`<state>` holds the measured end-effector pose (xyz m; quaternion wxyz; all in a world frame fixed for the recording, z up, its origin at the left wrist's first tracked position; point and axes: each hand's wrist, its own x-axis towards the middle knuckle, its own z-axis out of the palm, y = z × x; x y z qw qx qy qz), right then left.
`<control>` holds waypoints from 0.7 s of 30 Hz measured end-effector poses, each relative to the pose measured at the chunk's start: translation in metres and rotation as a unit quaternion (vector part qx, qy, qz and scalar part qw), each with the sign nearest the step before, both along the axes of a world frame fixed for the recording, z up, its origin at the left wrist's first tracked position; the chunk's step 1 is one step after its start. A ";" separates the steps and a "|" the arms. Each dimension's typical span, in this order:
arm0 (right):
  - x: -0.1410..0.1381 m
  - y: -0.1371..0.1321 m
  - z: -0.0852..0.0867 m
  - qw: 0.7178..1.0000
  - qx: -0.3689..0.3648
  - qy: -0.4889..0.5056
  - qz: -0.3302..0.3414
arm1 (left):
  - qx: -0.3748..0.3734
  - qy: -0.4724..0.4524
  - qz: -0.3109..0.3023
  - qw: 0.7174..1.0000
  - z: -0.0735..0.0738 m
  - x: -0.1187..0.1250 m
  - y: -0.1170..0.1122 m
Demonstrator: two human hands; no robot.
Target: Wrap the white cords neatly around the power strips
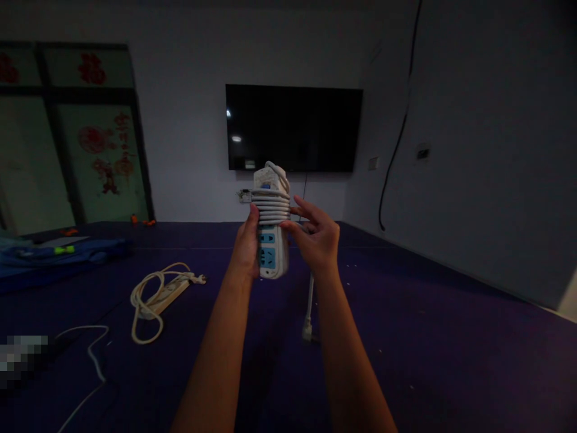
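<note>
A white power strip (274,264) with blue sockets is held upright in front of me. Its white cord (273,207) is wound in several turns around the upper half. My left hand (246,246) grips the strip from the left, thumb against the coils. At the right side, my right hand (318,231) pinches the cord between thumb and fingers beside the lowest turns. Below that hand the free end of the cord hangs down, with the plug (307,331) at its tip.
A second power strip (169,297) with a loosely looped cord lies on the dark purple surface at left. Blue cloth (58,255) lies farther left, and a thin white cable (92,355) runs nearer me. A television (293,129) hangs on the far wall; a black cable (396,144) hangs at right.
</note>
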<state>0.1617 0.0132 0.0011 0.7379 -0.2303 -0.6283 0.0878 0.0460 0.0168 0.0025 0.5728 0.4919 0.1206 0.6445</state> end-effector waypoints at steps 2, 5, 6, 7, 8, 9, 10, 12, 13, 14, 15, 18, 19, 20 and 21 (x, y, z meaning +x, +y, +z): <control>-0.003 0.000 0.001 0.999 -0.014 0.004 0.029 | 0.014 0.001 -0.001 1.000 0.000 -0.001 -0.001; -0.007 0.002 0.001 0.996 -0.032 0.010 0.085 | 0.050 0.000 0.006 0.999 -0.002 -0.003 -0.002; -0.008 0.003 0.001 0.994 -0.037 0.012 0.104 | 0.059 0.004 0.011 0.998 -0.003 -0.002 -0.003; -0.008 0.004 0.001 0.992 -0.041 0.012 0.121 | 0.065 0.008 0.015 0.998 -0.003 -0.002 -0.004; -0.008 0.005 0.001 0.990 -0.042 0.011 0.133 | 0.069 0.011 0.017 0.997 -0.004 -0.002 -0.004; -0.007 0.006 0.001 0.989 -0.040 0.009 0.141 | 0.070 0.013 0.017 0.997 -0.004 -0.001 -0.005; -0.007 0.006 0.001 0.989 -0.037 0.005 0.146 | 0.069 0.013 0.014 0.997 -0.004 -0.001 -0.006; -0.004 0.006 0.000 0.988 -0.029 -0.004 0.151 | 0.062 0.011 -0.001 0.998 -0.002 -0.001 -0.008; -0.004 0.006 0.000 0.987 -0.027 -0.009 0.156 | 0.052 0.010 -0.014 0.998 -0.001 -0.001 -0.009; -0.003 0.006 0.000 0.987 -0.026 -0.013 0.161 | 0.039 0.010 -0.032 0.999 0.000 -0.003 -0.010; -0.003 0.006 0.000 0.985 -0.026 -0.017 0.167 | 0.026 0.009 -0.053 0.998 0.000 -0.004 -0.010; -0.004 0.008 0.000 0.981 -0.026 -0.023 0.190 | 0.000 0.002 -0.108 0.994 0.001 -0.010 -0.010; -0.005 0.009 -0.001 0.980 -0.029 -0.026 0.196 | -0.003 0.000 -0.120 0.993 0.000 -0.011 -0.009; -0.005 0.009 -0.001 0.979 -0.034 -0.031 0.199 | -0.005 0.000 -0.128 0.992 0.000 -0.012 -0.008; -0.004 0.010 -0.001 0.978 -0.041 -0.038 0.203 | -0.008 0.001 -0.135 0.991 -0.001 -0.012 -0.007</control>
